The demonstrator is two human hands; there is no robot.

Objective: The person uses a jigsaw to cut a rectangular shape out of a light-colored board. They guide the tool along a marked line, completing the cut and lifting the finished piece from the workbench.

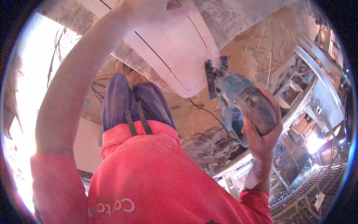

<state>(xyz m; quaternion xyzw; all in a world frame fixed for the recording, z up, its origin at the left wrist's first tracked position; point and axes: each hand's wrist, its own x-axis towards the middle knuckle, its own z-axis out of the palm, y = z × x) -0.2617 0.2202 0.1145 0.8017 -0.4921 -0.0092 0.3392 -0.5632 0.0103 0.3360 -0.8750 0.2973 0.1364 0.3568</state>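
Note:
My right hand (265, 127) is wrapped round the rear of a dusty blue-green jigsaw (238, 93). The jigsaw's dark base plate stands against the right edge of a pale wooden board (167, 52). Long dark lines or slots run along this board, and its near end is rounded. At the top of the view my left hand (156, 9) rests on the board, its arm reaching across from the left. The fingers of that hand are blurred and partly cut off by the picture's rim. Where the jigsaw's blade meets the wood is hard to make out.
A dusty slab (231, 18) lies under the board. Wood chips and offcuts (209, 145) litter the brown floor. A dark cord (205, 109) runs under the board toward the jigsaw. More cables (99, 89) lie by my legs. Metal rails and frames (317, 67) stand at right.

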